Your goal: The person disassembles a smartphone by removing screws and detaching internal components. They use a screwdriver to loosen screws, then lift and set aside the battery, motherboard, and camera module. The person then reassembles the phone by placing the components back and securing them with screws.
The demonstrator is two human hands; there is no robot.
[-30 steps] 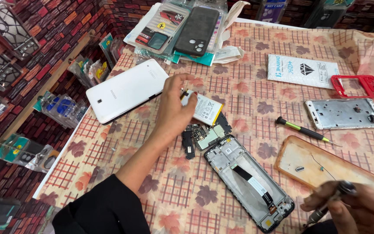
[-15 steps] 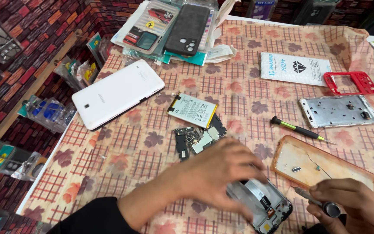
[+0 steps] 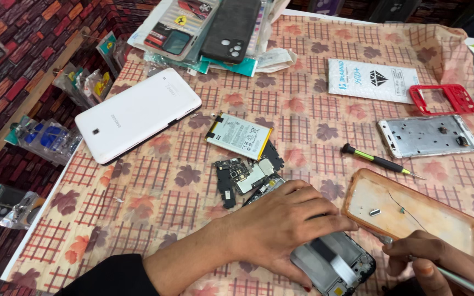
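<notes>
My left hand (image 3: 281, 227) lies flat over an opened phone body (image 3: 333, 263) near the table's front edge and holds it down. My right hand (image 3: 434, 263) at the bottom right grips a thin metal tool (image 3: 459, 278) beside the phone. A white and yellow battery (image 3: 238, 136) and a dark circuit board (image 3: 242, 176) lie just beyond my left hand. An orange-rimmed clear phone case (image 3: 412, 211) with tiny parts inside sits above my right hand.
A white tablet (image 3: 138, 114) lies face down at the left. A green-handled screwdriver (image 3: 379, 160), a silver metal frame (image 3: 428, 135), a red frame (image 3: 443, 98) and a white packet (image 3: 371, 79) are on the right. Phone covers (image 3: 215, 27) are stacked at the back.
My left hand left the battery, came back toward me and settled on the opened phone. My right hand stayed at the bottom right with the tool.
</notes>
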